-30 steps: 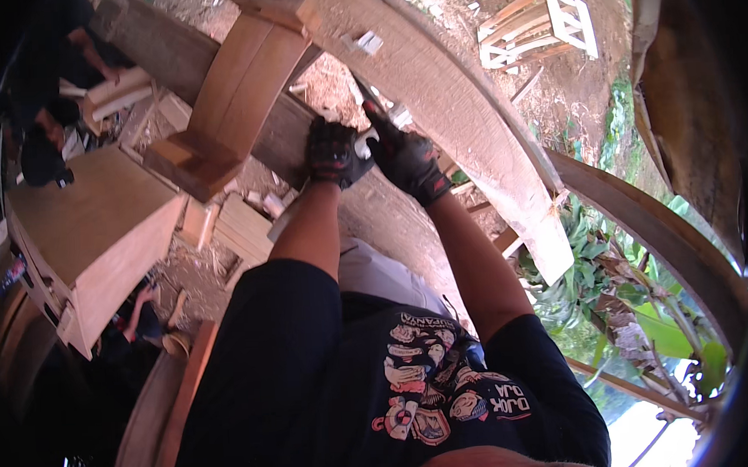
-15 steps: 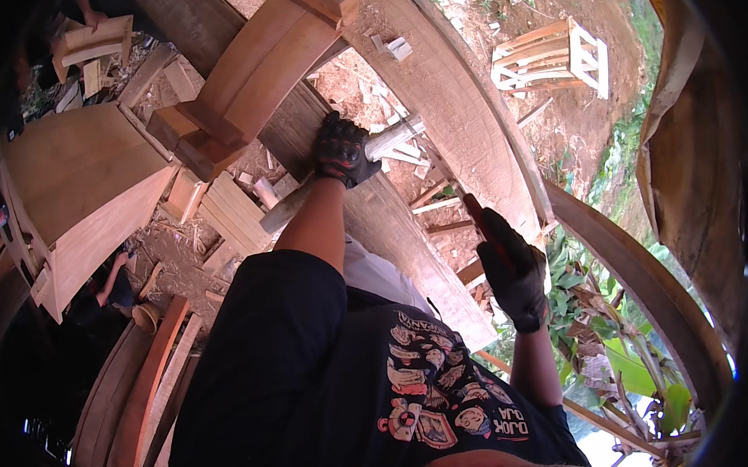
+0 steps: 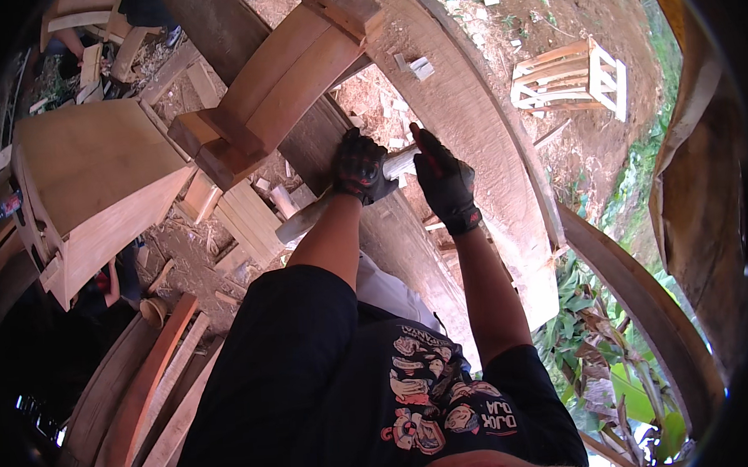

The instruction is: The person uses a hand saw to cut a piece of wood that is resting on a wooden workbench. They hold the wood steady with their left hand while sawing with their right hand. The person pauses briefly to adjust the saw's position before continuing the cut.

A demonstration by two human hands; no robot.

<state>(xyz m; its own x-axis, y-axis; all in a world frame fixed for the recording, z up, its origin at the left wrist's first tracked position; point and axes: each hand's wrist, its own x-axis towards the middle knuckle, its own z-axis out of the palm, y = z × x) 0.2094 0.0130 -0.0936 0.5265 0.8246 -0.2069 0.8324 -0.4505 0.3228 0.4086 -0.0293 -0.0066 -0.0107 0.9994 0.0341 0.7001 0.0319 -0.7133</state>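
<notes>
My left hand (image 3: 360, 169), in a black glove with red marks, is wrapped round a pale, rounded wooden stick (image 3: 300, 223). The stick slants across a long plank, its two ends showing on either side of the glove. Close by on the right, my gloved right hand (image 3: 447, 188) is closed round a reddish-brown tool handle (image 3: 421, 138). That handle points up beside the stick's far end. I cannot make out the tool's blade now; whether it touches the stick is unclear.
A curved brown wooden seat frame (image 3: 288, 70) lies across the planks ahead. Another curved panel piece (image 3: 96, 166) stands left. A wide plank (image 3: 478, 129) runs at right, with a slatted frame (image 3: 572, 79) beyond. A co-worker's hand (image 3: 69, 42) shows at upper left.
My right hand has moved up and left, from beside the plank to near the stick's far end. My left hand keeps its hold on the stick; the whole view has shifted slightly.
</notes>
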